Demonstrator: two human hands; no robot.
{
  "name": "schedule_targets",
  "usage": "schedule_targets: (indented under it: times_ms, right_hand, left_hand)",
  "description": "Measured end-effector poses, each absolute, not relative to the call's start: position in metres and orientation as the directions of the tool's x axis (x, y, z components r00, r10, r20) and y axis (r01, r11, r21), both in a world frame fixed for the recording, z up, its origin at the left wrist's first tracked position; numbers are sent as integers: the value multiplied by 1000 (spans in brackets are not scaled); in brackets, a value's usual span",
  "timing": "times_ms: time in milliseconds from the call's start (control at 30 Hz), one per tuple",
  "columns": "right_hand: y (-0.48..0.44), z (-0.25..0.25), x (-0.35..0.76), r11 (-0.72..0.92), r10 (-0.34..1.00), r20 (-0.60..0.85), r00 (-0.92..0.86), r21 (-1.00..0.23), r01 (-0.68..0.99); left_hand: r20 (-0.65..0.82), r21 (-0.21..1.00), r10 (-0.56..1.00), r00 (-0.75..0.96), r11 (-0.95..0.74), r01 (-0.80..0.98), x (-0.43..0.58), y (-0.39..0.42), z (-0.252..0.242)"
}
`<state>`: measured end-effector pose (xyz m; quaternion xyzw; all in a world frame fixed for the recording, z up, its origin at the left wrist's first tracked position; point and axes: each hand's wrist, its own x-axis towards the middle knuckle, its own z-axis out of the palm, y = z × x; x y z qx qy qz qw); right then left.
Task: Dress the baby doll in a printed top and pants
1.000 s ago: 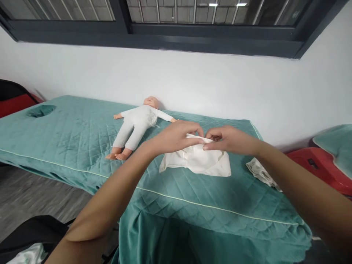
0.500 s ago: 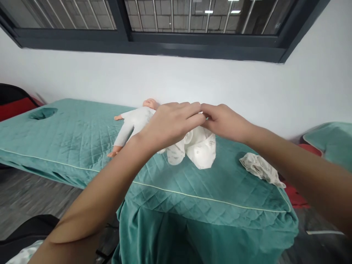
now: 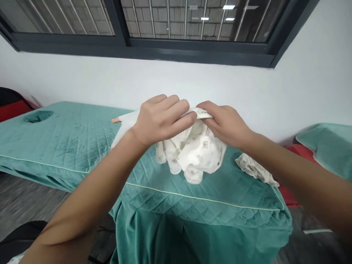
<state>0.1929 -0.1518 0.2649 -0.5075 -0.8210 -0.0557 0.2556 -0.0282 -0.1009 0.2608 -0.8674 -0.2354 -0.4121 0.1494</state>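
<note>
Between my two hands hangs a white baby garment [image 3: 202, 152] with a small printed pattern, its lower folds bunched over the green bed. My left hand [image 3: 166, 119] is closed on its upper edge. My right hand [image 3: 224, 123] pinches the same edge a short way to the right, so a strip of cloth is stretched between them. Behind my left hand and forearm lies a baby doll in a white suit [image 3: 128, 123]. Only an arm and part of its body show; the head is hidden.
A quilted green cover with piping lies over the bed [image 3: 68, 139], which has a face hole [image 3: 38, 116] at its left. A crumpled patterned cloth [image 3: 255, 170] rests near the right end. Behind stand a white wall and a dark-framed window [image 3: 148, 51]. A green pillow [image 3: 327, 143] is at the right.
My hands have moved apart, drawing the garment's edge out between them. More of the garment has opened and hangs lower. My left hand now covers the doll's head.
</note>
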Motion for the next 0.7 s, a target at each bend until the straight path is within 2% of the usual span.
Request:
schedule_targets:
  times_ms: [100,233,333,467,600,700]
  right_hand:
    - [-150,262,201,476,807,476,-350,-173,862]
    - [-152,263,207,582,755,494,-430,-203,788]
    - [-154,268,208,598,729,540,-421,-204,775]
    - [-155,275,211,494,737,574,-357,-96,864]
    - [-152,278,221,352,749,579,-322,64,934]
    - [-148,276,233,296,752,590,-294,96,950]
  left_hand:
    - [798,-40,296,525,-843,536,-27,-94,259]
    - [831,-105,231,506,-828,550,-25,-86,250]
    - [885,-153,161,436,-785,601,-21,-80,244]
    - [926,-165,141,350,-682,712,-12,-79,243]
    - [941,-55,232,248,-617,785,-7,-87,245]
    - [923,104,340,181,-672,733,-7,-88,246]
